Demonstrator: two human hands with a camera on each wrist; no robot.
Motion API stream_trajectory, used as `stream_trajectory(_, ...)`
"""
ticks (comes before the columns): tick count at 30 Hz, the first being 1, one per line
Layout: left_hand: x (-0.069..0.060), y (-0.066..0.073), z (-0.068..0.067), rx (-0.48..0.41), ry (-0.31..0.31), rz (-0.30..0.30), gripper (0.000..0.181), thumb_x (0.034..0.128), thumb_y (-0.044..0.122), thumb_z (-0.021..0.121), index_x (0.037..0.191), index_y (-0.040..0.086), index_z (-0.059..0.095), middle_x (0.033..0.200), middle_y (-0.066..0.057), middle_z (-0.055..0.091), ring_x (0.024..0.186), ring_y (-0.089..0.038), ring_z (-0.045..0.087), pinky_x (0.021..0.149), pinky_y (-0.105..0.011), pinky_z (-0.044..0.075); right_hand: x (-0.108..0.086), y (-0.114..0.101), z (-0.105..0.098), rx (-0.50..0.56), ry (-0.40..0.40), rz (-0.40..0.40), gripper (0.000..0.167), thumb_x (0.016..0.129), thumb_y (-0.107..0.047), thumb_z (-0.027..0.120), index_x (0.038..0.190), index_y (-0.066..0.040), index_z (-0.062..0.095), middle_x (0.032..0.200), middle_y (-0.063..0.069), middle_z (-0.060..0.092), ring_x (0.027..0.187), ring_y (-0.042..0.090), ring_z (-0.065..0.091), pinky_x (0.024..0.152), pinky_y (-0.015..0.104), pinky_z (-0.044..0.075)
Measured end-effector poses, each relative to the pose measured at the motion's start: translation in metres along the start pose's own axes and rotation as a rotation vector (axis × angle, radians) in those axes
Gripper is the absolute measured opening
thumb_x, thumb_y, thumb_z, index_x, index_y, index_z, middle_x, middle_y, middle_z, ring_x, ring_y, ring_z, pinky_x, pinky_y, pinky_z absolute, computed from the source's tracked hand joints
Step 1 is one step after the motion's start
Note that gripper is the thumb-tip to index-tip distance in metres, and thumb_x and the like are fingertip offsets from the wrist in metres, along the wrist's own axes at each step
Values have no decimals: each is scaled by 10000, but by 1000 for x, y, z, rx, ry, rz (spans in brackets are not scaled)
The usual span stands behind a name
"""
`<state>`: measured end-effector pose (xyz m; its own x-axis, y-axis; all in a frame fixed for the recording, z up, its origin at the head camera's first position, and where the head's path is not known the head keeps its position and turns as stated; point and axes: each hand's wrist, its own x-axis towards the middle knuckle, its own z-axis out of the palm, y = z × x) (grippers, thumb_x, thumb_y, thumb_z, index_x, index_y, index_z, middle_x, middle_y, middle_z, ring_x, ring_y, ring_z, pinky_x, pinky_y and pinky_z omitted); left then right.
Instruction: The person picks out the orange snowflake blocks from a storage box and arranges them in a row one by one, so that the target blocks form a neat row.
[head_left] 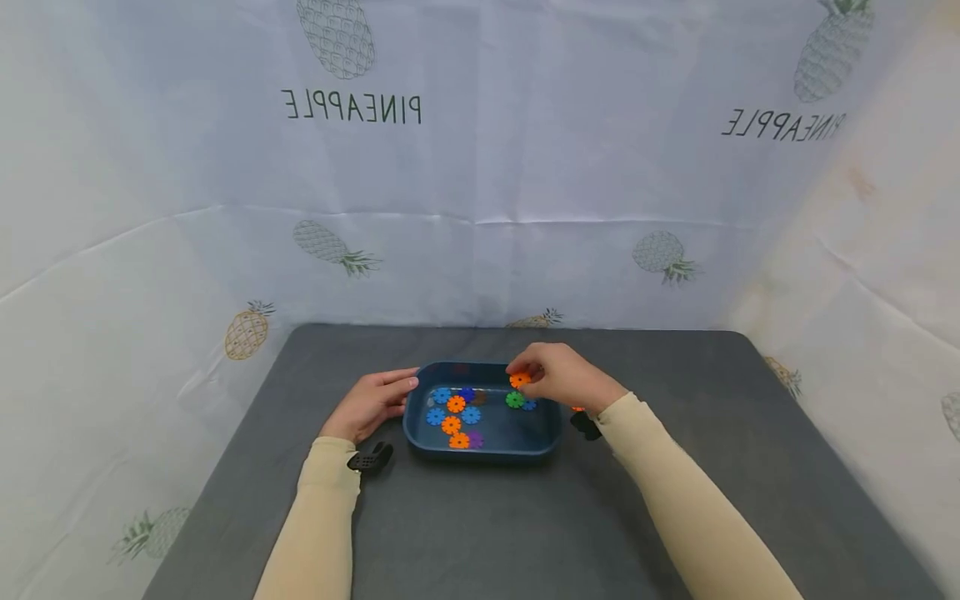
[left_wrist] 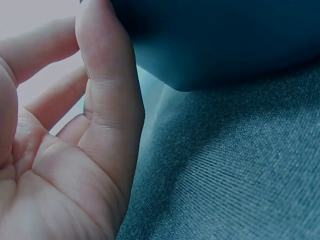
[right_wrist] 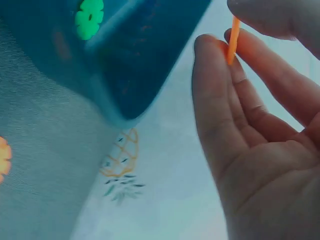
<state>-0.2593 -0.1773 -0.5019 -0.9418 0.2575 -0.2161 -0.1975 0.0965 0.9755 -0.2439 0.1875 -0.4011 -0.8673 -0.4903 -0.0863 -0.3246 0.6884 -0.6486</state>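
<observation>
A dark blue tray (head_left: 480, 455) lies on the table with several flower-shaped plastic discs inside, in blue, orange, green, purple and brown. At its left end, my left hand (head_left: 369, 404) holds the rim; one bent finger (left_wrist: 112, 75) touches the tray's outer wall (left_wrist: 200, 50). Over the tray's far right part, my right hand (head_left: 561, 373) pinches an orange flower-shaped disc (head_left: 519, 380) between thumb and fingertips. Edge-on, that orange disc (right_wrist: 233, 40) shows in the right wrist view. Below it in the tray lies a green disc (head_left: 513, 400), beside a blue disc (head_left: 529, 405).
Another orange disc (head_left: 577, 408) lies on the table just right of the tray, partly hidden by the right wrist. The dark grey table (head_left: 480, 533) ends at a white curtain (head_left: 480, 275) printed with pineapples. A black wrist strap (head_left: 371, 458) sits on the left wrist.
</observation>
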Motion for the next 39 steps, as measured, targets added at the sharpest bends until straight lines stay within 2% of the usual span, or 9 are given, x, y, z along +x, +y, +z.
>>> stream_trajectory(4,0,0,-1,9,9,-10,647,1031,378,762,1576,87,570,1516,-207,638,1011,-165,742,879,-281,648,-13,18,-2,105,90,15,364,1001,-169,797,1362,-142,751,1253,0,722,1067,193,674,952,404,610)
stream_trajectory(9,1,0,-2,15,7,-22,678,1028,399,762,1591,86,550,1540,-210,618,1017,-155,741,888,-274,644,-27,42,-4,168,179,20,371,1001,-248,806,1360,-171,757,1273,24,732,1077,197,695,979,423,616)
stream_trajectory(15,2,0,-3,1,-7,-32,711,1021,413,767,1607,90,526,1535,-183,626,1030,-142,744,904,-276,639,-47,79,-6,197,262,98,413,992,-290,816,1386,-188,743,1329,13,728,1120,229,697,982,443,611)
stream_trajectory(21,2,2,-4,0,-27,-31,718,1024,413,763,1616,92,514,1478,-143,669,1038,-135,745,909,-272,635,-66,117,-7,178,318,204,427,1001,-275,806,1399,-139,732,1330,82,733,1116,260,688,956,469,613)
stream_trajectory(26,2,1,-4,3,-35,-28,694,1041,400,743,1616,86,511,1478,-141,668,1055,-134,750,914,-275,634,-77,138,-8,143,330,273,419,1004,-263,801,1395,-129,732,1339,121,725,1115,271,672,986,504,595)
stream_trajectory(34,3,5,-5,5,-39,-20,696,1042,407,740,1616,87,512,1471,-111,681,1051,-120,753,913,-264,632,-81,148,-9,85,330,302,408,998,-265,805,1374,-120,743,1327,153,714,1096,296,662,984,531,574)
stream_trajectory(39,3,1,-5,13,-28,-30,697,1032,417,750,1607,92,528,1486,-114,673,1050,-125,753,913,-265,633,-81,154,-6,67,311,336,394,998,-272,805,1363,-136,752,1314,147,698,1075,276,650,968,505,572)
